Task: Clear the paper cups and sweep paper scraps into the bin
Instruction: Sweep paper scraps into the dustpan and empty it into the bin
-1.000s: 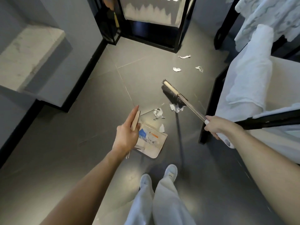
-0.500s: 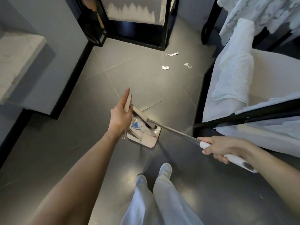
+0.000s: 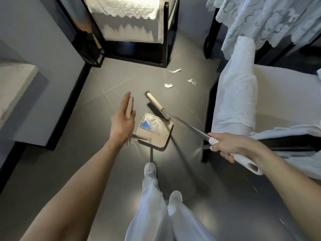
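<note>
White paper scraps (image 3: 168, 85) are seen loose on the floor (image 3: 69, 171) beyond the dustpan (image 3: 156, 141), well apart from it; more paper is held inside it. They are judged light and easily scattered, best drawn in with slow strokes. The dustpan's upright handle is pinched by the left hand (image 3: 122, 122), fingers nearly straight. The broom (image 3: 155, 101), its head at the dustpan's far edge, is gripped round its white sleeve by the right hand (image 3: 229, 145).

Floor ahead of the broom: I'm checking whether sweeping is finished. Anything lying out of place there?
Yes. Three crumpled white paper scraps lie loose on the grey floor beyond the broom head, near the black chair frame. The dustpan already holds paper; these three are not yet swept.
</note>
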Tool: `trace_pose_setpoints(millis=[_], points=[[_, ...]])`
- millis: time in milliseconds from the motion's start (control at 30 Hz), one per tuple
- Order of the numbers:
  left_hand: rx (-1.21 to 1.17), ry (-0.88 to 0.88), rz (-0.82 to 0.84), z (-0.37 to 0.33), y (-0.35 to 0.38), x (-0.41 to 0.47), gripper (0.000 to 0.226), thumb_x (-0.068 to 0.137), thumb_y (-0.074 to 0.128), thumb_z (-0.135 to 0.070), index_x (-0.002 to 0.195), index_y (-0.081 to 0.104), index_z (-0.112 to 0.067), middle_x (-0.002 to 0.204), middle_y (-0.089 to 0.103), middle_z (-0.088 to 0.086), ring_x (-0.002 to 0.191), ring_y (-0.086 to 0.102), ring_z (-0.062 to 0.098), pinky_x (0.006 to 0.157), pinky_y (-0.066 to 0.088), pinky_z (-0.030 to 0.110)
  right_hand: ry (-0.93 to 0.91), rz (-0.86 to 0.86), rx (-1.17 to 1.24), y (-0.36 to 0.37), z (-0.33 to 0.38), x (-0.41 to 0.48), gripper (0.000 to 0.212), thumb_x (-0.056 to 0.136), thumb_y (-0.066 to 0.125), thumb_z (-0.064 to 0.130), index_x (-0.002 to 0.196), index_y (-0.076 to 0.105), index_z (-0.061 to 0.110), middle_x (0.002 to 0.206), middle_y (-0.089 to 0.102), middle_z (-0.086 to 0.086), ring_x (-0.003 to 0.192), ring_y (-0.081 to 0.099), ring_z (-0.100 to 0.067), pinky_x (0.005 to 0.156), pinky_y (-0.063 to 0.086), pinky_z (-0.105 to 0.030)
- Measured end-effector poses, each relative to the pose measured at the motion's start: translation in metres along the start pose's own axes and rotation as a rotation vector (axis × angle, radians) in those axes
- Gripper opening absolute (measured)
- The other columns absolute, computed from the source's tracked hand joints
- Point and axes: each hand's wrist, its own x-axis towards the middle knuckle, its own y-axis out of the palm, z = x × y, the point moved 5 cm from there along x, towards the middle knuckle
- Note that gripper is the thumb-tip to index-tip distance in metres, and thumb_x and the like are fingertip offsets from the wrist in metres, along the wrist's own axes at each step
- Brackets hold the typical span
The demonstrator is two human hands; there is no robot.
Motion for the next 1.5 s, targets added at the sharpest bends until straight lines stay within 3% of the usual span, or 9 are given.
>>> trace_pose_setpoints(millis=[167,300,467,600,767,867,1133,1233,1500], points=[[-0.055,0.064,0.058,-0.01,0.016,0.079,0.067,0.098,0.05,-0.016,0.137,0.024,-0.063,0.149,0.03,-0.019,0.103,0.058,-0.007,0.066,0.053,0.011,0.011,-0.073,0.115,-0.048,0.041,0.032,0.059,0.096,0.05,0.014,0.149,0.027,0.026,0.04,0.047,-0.005,0.035,0.043,-0.016,0.044,0.04,-0.021],[-0.035,0.031,0.11,-0.012,0.027,0.151,0.066,0.098,0.051,-0.013,0.142,0.025,-0.055,0.143,0.038,-0.007,0.074,0.045,-0.035,0.049,0.044,0.004,0.007,-0.093,0.174,-0.087,0.085,0.061,0.05,0.097,0.047,0.012,0.145,0.032,0.016,0.046,0.045,-0.01,0.04,0.042,-0.018,0.051,0.038,-0.026],[0.026,0.047,0.16,-0.025,0.035,0.227,0.065,0.099,0.051,-0.018,0.129,0.019,-0.066,0.147,0.042,-0.001,0.081,0.062,0.006,0.045,0.041,0.003,0.059,-0.148,0.278,-0.134,0.121,0.095,0.056,0.099,0.046,0.012,0.15,0.024,0.017,0.038,0.045,-0.008,0.029,0.042,-0.013,0.038,0.036,-0.018],[0.04,0.06,0.189,-0.038,0.043,0.276,0.07,0.098,0.053,-0.018,0.124,0.017,-0.073,0.125,0.043,-0.015,0.071,0.062,0.004,0.045,0.042,0.005,0.097,-0.193,0.389,-0.175,0.137,0.12,0.065,0.099,0.046,0.009,0.154,0.015,0.02,0.036,0.042,-0.007,0.029,0.038,-0.015,0.037,0.035,-0.022],[0.096,0.089,0.204,-0.044,0.059,0.328,0.073,0.097,0.052,-0.015,0.127,0.02,-0.073,0.113,0.052,-0.007,0.076,0.062,0.01,0.063,0.05,0.016,0.188,-0.26,0.533,-0.231,0.143,0.157,0.065,0.097,0.049,0.005,0.152,0.021,0.027,0.036,0.039,-0.001,0.034,0.033,-0.012,0.032,0.031,-0.017],[0.133,0.097,0.21,-0.05,0.07,0.364,0.067,0.097,0.053,-0.014,0.141,0.026,-0.057,0.123,0.05,-0.002,0.093,0.062,0.025,0.083,0.055,0.039,0.224,-0.289,0.57,-0.268,0.147,0.184,0.064,0.097,0.049,0.005,0.151,0.024,0.029,0.039,0.041,0.001,0.036,0.032,-0.011,0.034,0.031,-0.017],[0.144,0.079,0.184,-0.069,0.094,0.431,0.078,0.095,0.054,-0.014,0.121,0.021,-0.08,0.086,0.05,-0.026,0.07,0.062,0.018,0.065,0.053,0.029,0.238,-0.278,0.381,-0.327,0.183,0.254,0.056,0.095,0.043,0.001,0.147,0.026,0.008,0.054,0.052,-0.014,0.052,0.046,-0.026,0.057,0.044,-0.032],[0.15,0.065,0.169,-0.075,0.1,0.443,0.079,0.096,0.055,-0.014,0.121,0.021,-0.081,0.09,0.043,-0.036,0.068,0.062,0.015,0.06,0.05,0.019,0.26,-0.201,0.448,-0.327,0.192,0.273,0.043,0.096,0.05,0.007,0.137,0.04,0.01,0.067,0.049,-0.012,0.051,0.042,-0.019,0.049,0.037,-0.029],[0.13,0.036,0.139,-0.082,0.103,0.467,0.077,0.097,0.053,-0.016,0.123,0.019,-0.079,0.109,0.05,-0.005,0.077,0.062,0.015,0.069,0.049,0.025,0.248,-0.125,0.556,-0.367,0.196,0.272,0.053,0.093,0.055,0.017,0.141,0.039,0.031,0.044,0.049,-0.002,0.04,0.038,-0.009,0.043,0.034,-0.022]])
